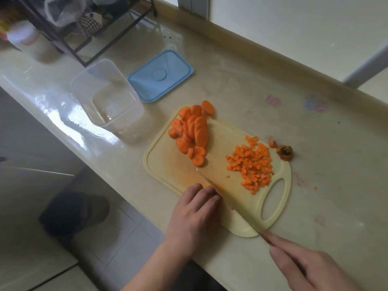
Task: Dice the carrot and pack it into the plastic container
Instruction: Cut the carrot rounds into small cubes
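A cream cutting board (165, 164) lies on the counter. A heap of round carrot slices (192, 133) sits at its far left and a pile of diced carrot (251, 164) at its right. My left hand (193, 217) presses a few carrot pieces (211, 186) down at the board's near edge, mostly hidden under the fingers. My right hand (304, 267) grips the knife (231, 204), whose blade runs beside my left fingertips. The clear plastic container (109, 99) stands left of the board with nothing visible inside.
The blue lid (160, 75) lies behind the board. Carrot end scraps (284, 152) rest on the counter right of the board. A dark wire rack (84, 34) and a white bottle (27, 40) stand at the far left. The counter edge runs close to my left arm.
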`<action>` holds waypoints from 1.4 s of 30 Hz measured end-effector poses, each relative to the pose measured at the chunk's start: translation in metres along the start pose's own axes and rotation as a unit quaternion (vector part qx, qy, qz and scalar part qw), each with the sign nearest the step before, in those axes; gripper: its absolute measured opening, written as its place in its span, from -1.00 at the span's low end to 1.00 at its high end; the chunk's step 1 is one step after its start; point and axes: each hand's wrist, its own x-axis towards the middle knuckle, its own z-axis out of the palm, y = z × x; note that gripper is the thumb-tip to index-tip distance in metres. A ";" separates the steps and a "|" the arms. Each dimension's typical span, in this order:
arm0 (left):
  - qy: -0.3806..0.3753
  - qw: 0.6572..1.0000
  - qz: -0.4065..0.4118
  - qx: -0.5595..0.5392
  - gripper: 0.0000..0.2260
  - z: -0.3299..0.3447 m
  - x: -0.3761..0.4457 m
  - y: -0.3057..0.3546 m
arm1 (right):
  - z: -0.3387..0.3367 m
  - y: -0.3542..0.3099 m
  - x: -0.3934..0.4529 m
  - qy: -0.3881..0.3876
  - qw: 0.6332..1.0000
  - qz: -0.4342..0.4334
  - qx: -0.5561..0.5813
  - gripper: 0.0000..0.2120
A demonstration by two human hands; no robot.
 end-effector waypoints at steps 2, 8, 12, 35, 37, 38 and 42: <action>0.009 1.000 -0.002 0.001 -0.84 -0.001 0.002 0.002 | -0.002 -0.002 0.003 -0.002 1.000 -0.005 -0.002 -0.32; 0.022 1.000 -0.004 0.006 -0.86 -0.001 0.005 0.003 | -0.001 -0.007 0.018 -0.023 0.998 -0.027 -0.045 -0.46; 0.028 1.000 -0.007 0.005 -0.86 -0.002 0.002 0.004 | -0.002 -0.012 0.016 -0.056 0.997 -0.041 -0.040 -0.76; 0.054 0.999 -0.008 -0.004 -0.89 -0.002 0.004 0.005 | 0.008 0.003 0.015 -0.044 0.998 -0.037 -0.035 -0.51; 0.058 0.998 -0.015 -0.005 -0.91 -0.003 0.004 0.005 | 0.007 -0.003 0.013 -0.058 0.997 -0.039 -0.024 -0.64; 0.063 0.998 -0.019 -0.003 -0.92 -0.003 0.004 0.006 | 0.006 -0.005 0.011 -0.065 0.997 -0.039 -0.021 -0.75; 0.075 0.997 -0.018 0.002 -0.94 -0.002 0.003 0.007 | 0.002 -0.004 0.002 -0.061 0.998 -0.032 -0.013 -0.57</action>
